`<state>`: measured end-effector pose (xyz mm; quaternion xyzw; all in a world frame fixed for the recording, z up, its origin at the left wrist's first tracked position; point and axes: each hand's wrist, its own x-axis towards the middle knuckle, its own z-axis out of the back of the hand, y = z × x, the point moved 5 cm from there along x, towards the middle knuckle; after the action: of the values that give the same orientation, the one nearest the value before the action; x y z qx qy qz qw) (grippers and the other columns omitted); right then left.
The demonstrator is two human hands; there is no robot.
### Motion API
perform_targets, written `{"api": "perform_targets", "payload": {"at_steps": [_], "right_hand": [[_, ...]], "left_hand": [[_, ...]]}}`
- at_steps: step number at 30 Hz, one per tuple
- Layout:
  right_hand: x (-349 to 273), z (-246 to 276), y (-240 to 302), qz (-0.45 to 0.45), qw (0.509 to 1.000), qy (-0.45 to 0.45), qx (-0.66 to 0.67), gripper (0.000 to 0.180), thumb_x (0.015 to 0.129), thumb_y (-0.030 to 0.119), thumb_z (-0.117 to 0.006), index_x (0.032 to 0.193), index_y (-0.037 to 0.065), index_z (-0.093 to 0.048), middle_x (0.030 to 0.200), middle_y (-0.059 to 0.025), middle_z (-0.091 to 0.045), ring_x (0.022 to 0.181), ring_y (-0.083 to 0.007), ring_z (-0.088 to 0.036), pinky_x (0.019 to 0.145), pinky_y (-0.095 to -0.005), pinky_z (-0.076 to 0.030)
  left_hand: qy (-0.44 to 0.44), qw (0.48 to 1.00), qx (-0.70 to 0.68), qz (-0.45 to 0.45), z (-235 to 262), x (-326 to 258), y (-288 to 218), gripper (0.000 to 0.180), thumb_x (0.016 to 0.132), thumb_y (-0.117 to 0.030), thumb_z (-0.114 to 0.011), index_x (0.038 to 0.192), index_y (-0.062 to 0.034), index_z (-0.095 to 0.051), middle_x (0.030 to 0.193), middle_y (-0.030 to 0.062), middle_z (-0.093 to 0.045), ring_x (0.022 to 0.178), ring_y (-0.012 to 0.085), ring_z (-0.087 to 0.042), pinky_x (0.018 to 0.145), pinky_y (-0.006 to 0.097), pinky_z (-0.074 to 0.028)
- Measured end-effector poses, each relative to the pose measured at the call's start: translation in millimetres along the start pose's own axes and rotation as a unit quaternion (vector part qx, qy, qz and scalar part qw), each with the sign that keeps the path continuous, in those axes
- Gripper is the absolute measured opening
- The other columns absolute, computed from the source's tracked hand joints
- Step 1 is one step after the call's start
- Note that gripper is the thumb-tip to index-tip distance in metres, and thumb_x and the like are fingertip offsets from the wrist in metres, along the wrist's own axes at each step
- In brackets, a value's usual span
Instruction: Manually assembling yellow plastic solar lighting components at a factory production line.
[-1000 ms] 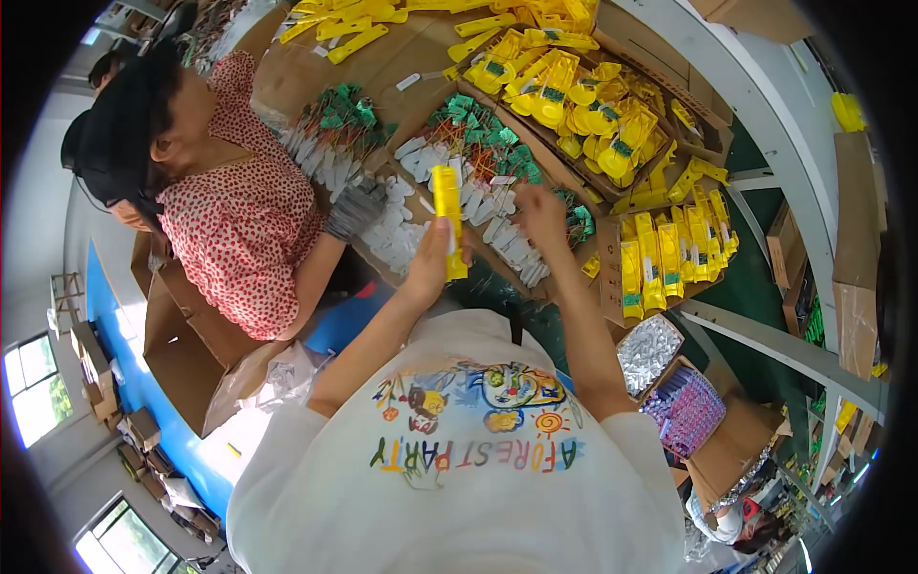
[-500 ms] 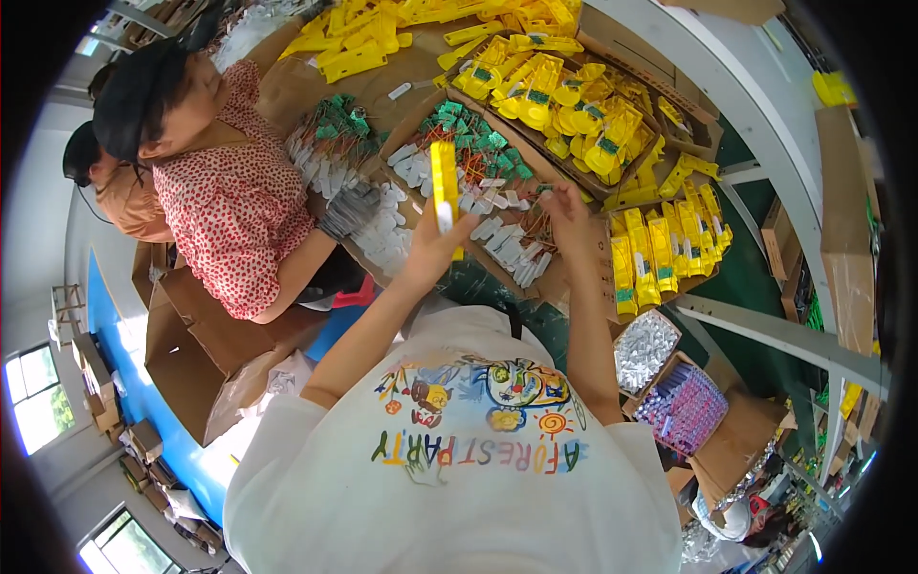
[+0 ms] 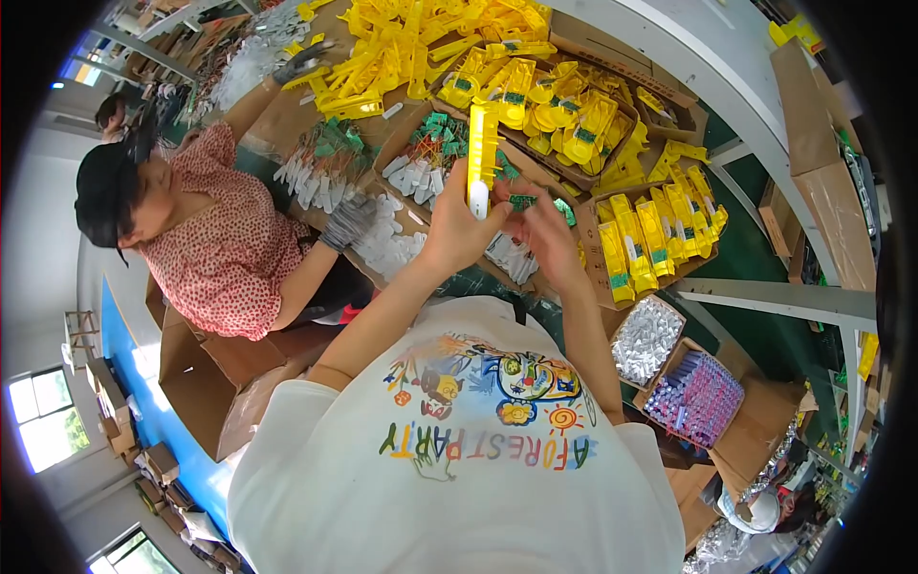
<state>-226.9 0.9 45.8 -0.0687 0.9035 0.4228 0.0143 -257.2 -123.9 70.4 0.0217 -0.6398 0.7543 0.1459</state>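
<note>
My left hand [image 3: 457, 230] is closed around a long yellow plastic housing [image 3: 483, 139], held upright with a white plastic piece [image 3: 479, 199] at its lower end. Close by on the right, my right hand [image 3: 553, 241] pinches a small green circuit board [image 3: 522, 202]; its fingers are slightly blurred. Below the hands, a cardboard box holds green boards with wires [image 3: 442, 134] and white plastic pieces [image 3: 417, 180]. My hands hide part of this box. To the right, a carton [image 3: 612, 298] holds a row of yellow housings [image 3: 655, 234] with green boards in them.
A box of yellow housings [image 3: 579, 120] stands at the back, beside a loose yellow pile [image 3: 382, 57]. At the left a co-worker in a patterned top [image 3: 229, 230] reaches over the table with gloved hands. Boxes of silvery parts [image 3: 647, 340] and purple tubes [image 3: 693, 397] lie at the right.
My hands have come together, the right moving left with the green circuit board to the yellow housing. The co-worker has stretched one gloved hand to the yellow pile.
</note>
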Motion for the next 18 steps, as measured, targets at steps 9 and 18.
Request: {"api": "perform_targets", "payload": {"at_steps": [9,18], "right_hand": [[16.8,1.3,22.2,0.210,0.859,0.004,-0.467,0.024,0.088,0.017,-0.059,0.071,0.001,-0.063,0.060,-0.0051,-0.051,0.053,-0.0097,-0.044,0.048,-0.0257,-0.033],[22.2,-0.9,0.4,0.090,0.897,-0.105,-0.420,0.023,0.087,0.014,-0.062,0.074,-0.003,-0.065,0.061,-0.0039,-0.059,0.049,-0.0079,-0.049,0.045,-0.0228,-0.039]], "left_hand": [[0.001,0.998,-0.045,0.043,19.5,16.3,-0.1,0.047,0.073,0.004,-0.067,0.112,-0.0036,-0.041,0.087,0.0084,-0.062,0.083,0.0179,-0.062,0.073,0.029,-0.050],[-0.062,0.992,0.106,-0.005,22.3,11.7,5.6,0.044,0.080,-0.002,-0.063,0.115,-0.0039,-0.037,0.094,0.0087,-0.060,0.081,0.0189,-0.062,0.067,0.031,-0.050]]}}
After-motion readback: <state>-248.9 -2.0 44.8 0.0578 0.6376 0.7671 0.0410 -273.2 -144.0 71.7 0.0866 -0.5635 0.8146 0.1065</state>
